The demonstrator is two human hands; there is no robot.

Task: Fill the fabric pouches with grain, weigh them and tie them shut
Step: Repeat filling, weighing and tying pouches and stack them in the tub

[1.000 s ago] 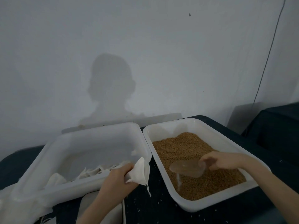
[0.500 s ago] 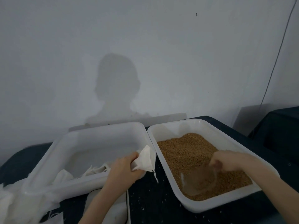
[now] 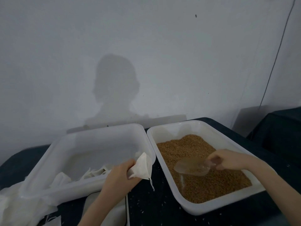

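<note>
While hands work, scattered grains (image 3: 140, 205) dot dark cloth (image 3: 156, 214) between trays.

Limp white pouch (image 3: 142, 168) held up; brown grain (image 3: 202, 168) fills tray

Left: large white plastic tub (image 3: 65, 149) on the dark-covered worktop (image 3: 156, 203), loose white fabric pouches (image 3: 91, 172) in its near end.
Right: second white plastic tub (image 3: 211, 128) just beside the first, brown grain (image 3: 203, 181) in it.
Over the grain: clear plastic scoop (image 3: 192, 168), in the right hand (image 3: 228, 160).
Between the tubs: small white drawstring pouch (image 3: 143, 168), in the left hand (image 3: 118, 178), above the first tub's near right corner.
Near edge: flat white tray (image 3: 120, 214) under the left forearm.
Behind: pale wall (image 3: 146, 46).
</note>
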